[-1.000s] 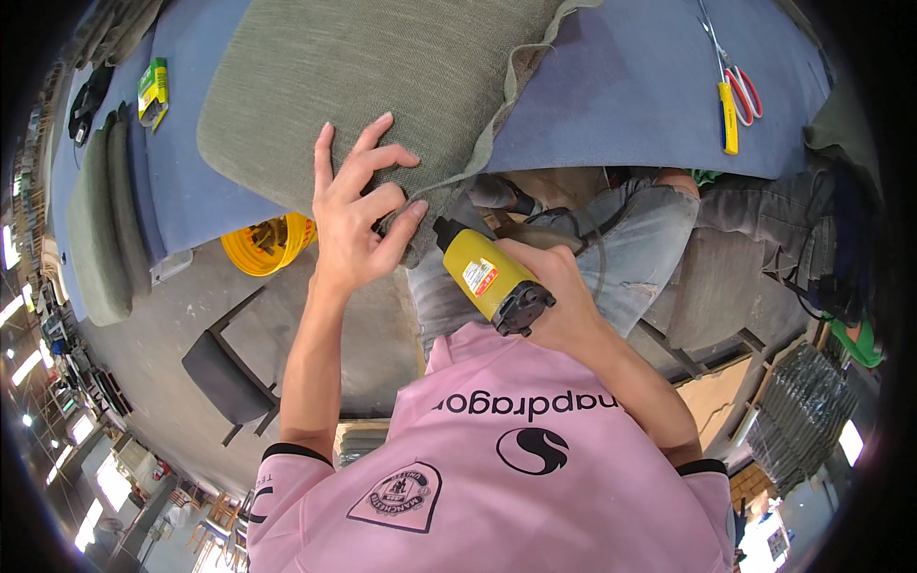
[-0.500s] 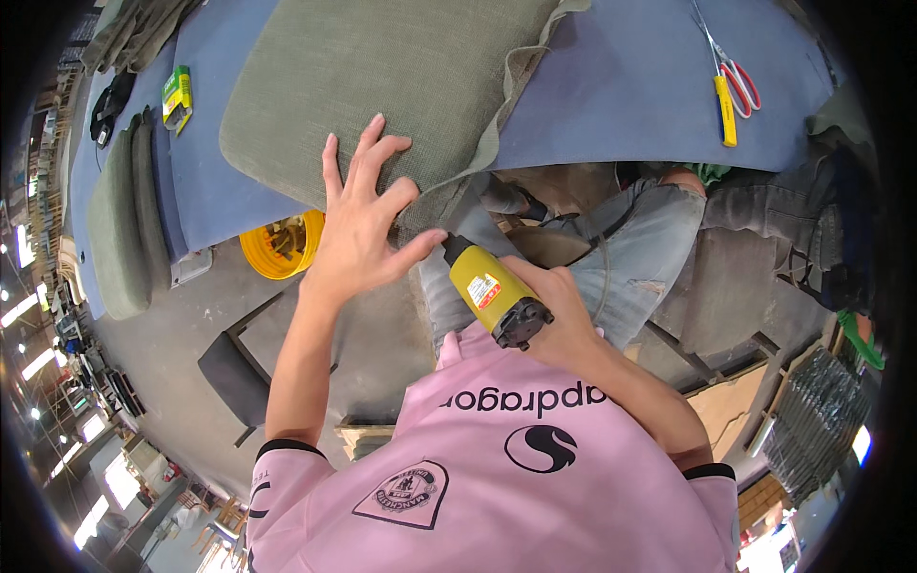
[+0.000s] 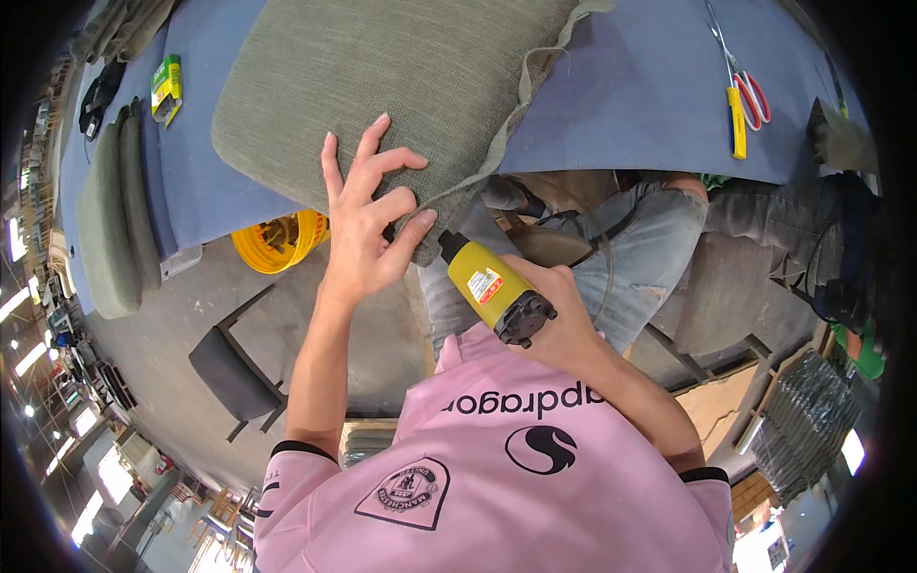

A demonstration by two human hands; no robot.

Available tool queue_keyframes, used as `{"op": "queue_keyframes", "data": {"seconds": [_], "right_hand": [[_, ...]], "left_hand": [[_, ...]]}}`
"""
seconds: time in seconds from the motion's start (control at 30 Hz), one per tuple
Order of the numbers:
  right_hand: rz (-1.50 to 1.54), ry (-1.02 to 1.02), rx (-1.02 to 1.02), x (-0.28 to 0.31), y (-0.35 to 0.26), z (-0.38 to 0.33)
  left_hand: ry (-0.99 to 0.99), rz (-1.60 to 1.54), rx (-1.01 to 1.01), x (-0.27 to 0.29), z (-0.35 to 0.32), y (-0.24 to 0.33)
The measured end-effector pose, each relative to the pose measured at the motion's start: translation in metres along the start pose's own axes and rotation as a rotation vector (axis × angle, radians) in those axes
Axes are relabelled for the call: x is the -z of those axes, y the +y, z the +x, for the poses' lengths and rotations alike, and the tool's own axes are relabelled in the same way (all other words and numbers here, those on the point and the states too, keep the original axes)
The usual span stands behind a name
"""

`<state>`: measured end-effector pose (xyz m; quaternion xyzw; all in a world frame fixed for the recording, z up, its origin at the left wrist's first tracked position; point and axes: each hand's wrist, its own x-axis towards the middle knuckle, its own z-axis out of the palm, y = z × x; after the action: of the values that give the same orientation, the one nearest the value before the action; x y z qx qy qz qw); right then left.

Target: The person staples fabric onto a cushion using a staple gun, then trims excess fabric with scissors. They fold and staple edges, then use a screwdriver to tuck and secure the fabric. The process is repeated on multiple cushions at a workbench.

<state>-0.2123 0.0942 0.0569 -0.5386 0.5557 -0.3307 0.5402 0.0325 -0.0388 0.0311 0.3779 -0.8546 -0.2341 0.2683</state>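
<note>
A padded green-grey seat cushion (image 3: 353, 86) lies at the table's near edge, with a loose fabric strip (image 3: 511, 119) along its right side. My left hand (image 3: 368, 224) grips the near corner, its outer fingers spread over the fabric and its thumb against the edge. In my right hand (image 3: 556, 301) is a yellow and black staple gun (image 3: 487, 282). Its black nose points up and left, close to the cushion corner and my left thumb. Whether the nose touches the fabric I cannot tell. Most of my right fingers are hidden behind the tool.
Scissors with red-and-white handles (image 3: 755, 100) and a yellow-handled tool (image 3: 736, 124) lie at the table's right. A small green-yellow box (image 3: 166, 88) and padded green pieces (image 3: 107, 224) are on the left. Below the edge stands a yellow bucket (image 3: 263, 256). Another person's jeans (image 3: 755, 224) show at right.
My left thumb has moved up against the cushion's edge, away from the staple gun's nose. The cushion has shifted slightly in view. My right hand keeps hold of the staple gun.
</note>
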Motion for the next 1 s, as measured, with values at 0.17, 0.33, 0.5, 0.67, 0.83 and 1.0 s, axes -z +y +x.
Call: {"op": "queue_keyframes", "data": {"seconds": [0.17,0.33,0.5,0.67,0.83,1.0], "right_hand": [[-0.025,-0.04,-0.018,0.002,-0.002,0.005],[0.004,-0.017,0.004,0.003,-0.007,0.008],[-0.062,-0.119,-0.08,0.01,-0.007,0.011],[-0.219,-0.111,-0.041,0.001,0.024,0.008],[-0.24,0.066,0.1,0.037,0.022,-0.014],[-0.1,0.351,-0.198,0.146,-0.003,-0.009]], "left_hand": [[0.005,0.017,0.01,0.003,0.002,0.0],[0.008,-0.001,0.023,0.002,0.001,0.0],[-0.01,-0.007,0.018,0.0,0.001,0.003],[-0.08,-0.022,0.035,0.002,-0.002,0.005],[-0.031,-0.073,0.055,0.02,-0.019,0.005],[0.015,0.409,0.047,-0.013,-0.065,-0.001]]}}
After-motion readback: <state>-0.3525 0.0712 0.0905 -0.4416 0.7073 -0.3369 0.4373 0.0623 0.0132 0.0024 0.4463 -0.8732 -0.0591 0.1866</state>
